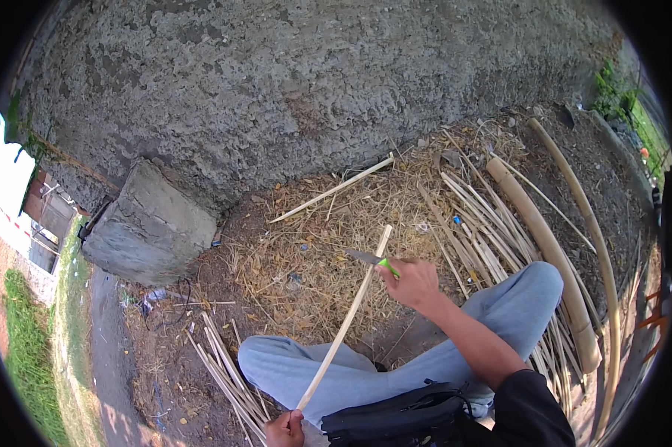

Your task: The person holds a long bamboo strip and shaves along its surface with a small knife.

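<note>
A black bag is resting lower centre; the left hand is pinching a pale strip slanting mid-frame, apparently steadying it, while the right hand is gripping a knife across it.

Texts, labels and brands: none were legible. Numbers: none were legible. Signs: none were legible. No surface in view carried lettering that could be read.
</note>
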A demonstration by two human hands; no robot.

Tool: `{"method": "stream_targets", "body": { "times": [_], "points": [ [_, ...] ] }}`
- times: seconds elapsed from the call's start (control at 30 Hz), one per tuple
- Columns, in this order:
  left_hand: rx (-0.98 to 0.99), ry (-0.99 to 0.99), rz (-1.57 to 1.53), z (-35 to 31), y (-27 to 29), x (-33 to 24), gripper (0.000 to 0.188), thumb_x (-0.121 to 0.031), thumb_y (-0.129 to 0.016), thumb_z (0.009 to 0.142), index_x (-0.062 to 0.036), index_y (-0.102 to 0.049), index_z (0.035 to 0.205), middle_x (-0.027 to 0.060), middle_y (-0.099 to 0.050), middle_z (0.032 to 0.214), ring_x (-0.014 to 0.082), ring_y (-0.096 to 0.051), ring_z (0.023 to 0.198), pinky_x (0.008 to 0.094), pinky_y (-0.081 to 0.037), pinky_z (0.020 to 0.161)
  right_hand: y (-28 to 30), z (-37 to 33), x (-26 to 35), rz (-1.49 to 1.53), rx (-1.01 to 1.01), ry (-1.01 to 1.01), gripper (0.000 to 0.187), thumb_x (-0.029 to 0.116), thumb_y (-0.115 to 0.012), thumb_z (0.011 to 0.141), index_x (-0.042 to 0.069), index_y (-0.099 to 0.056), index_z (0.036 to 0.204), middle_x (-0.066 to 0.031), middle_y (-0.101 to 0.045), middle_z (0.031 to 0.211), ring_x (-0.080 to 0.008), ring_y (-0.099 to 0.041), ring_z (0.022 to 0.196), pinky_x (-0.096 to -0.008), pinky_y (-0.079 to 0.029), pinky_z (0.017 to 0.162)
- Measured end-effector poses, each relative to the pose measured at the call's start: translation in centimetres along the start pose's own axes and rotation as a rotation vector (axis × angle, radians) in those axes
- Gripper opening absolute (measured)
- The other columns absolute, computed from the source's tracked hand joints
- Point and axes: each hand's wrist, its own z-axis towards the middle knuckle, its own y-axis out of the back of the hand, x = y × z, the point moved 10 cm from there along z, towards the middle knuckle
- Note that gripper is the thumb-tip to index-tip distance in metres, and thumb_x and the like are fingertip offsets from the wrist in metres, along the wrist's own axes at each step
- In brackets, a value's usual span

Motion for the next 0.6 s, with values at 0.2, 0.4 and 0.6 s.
{"method": "stream_targets", "body": {
  "times": [0.2,0.4,0.6],
  "points": [
    [-0.03,0.039,0.011,-0.2,0.9,0.1,0.035,-0.025,-0.059,0.1,-0.0012,-0.058,0.076,0.0173,-0.045,0.057,0.0233,-0.039,0.05,0.0423,-0.037,0.05,-0.5,-4.1,5.0,0.185,-0.01,0.202,0.028,0.038,-0.067,0.093,0.013,-0.075,0.083,-0.0087,-0.063,0.055,-0.0279,-0.06,0.044,-0.042,-0.044,0.042],
    [0.044,0.035,0.099,-0.2,-0.7,2.3,0.029,-0.021,-0.057,0.101,-0.001,-0.064,0.081,0.0178,-0.051,0.06,0.0246,-0.043,0.05,0.0411,-0.039,0.051,-1.5,-1.6,0.4,-0.014,0.104,-0.013,0.033,0.043,-0.063,0.095,0.013,-0.073,0.082,-0.008,-0.064,0.057,-0.0278,-0.063,0.047,-0.04,-0.047,0.042],
    [-0.006,-0.078,0.018,-0.1,-0.3,1.3,0.029,-0.017,-0.054,0.1,0.0007,-0.064,0.08,0.0141,-0.051,0.059,0.021,-0.045,0.051,0.0388,-0.039,0.05,-1.1,-6.9,7.8,0.191,0.093,0.302,0.028,0.04,-0.065,0.093,0.014,-0.073,0.085,-0.007,-0.063,0.058,-0.0269,-0.062,0.046,-0.0387,-0.047,0.041]
  ]
}}
